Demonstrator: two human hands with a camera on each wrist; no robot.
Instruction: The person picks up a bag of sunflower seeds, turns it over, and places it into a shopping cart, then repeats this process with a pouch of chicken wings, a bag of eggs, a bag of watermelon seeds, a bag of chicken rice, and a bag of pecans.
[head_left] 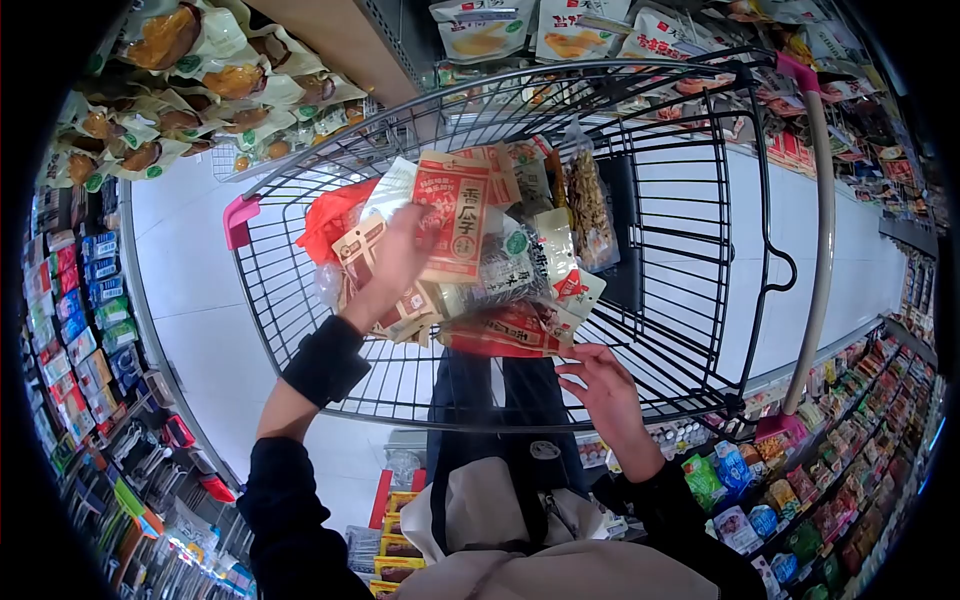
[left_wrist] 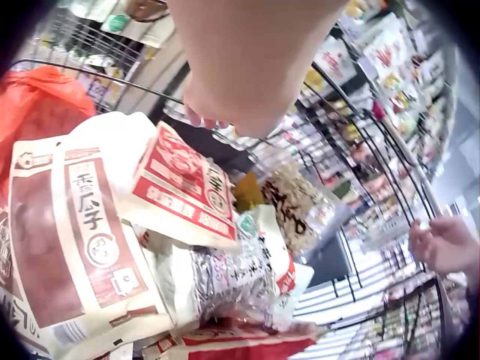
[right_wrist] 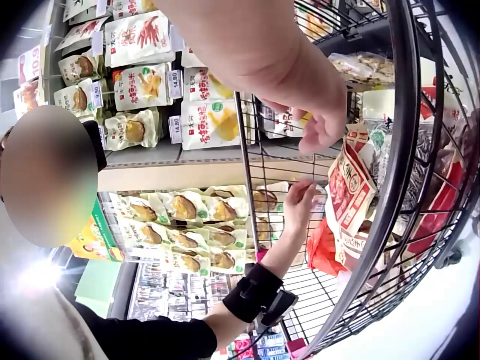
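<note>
In the head view, my left hand [head_left: 400,255] is over a red and cream packet [head_left: 455,220] on the heap in the shopping cart. The right wrist view shows the left hand [right_wrist: 300,204] a little apart from that packet [right_wrist: 349,187], its fingers loosely bent around nothing. Below the left hand [left_wrist: 236,67], the left wrist view shows a brown and cream packet [left_wrist: 82,240] and a clear-fronted bag [left_wrist: 232,274]. My right hand [head_left: 608,395] hangs by the cart's near side, fingers loosely bent and holding nothing, close to a red packet [head_left: 505,330].
The black wire cart [head_left: 680,385] has a pale handle [head_left: 822,230] at the right. A nut bag [head_left: 592,210] and a red plastic bag [head_left: 335,215] lie inside. Shelves of packets [head_left: 235,80] surround the cart, and a bag [head_left: 490,505] hangs at my front.
</note>
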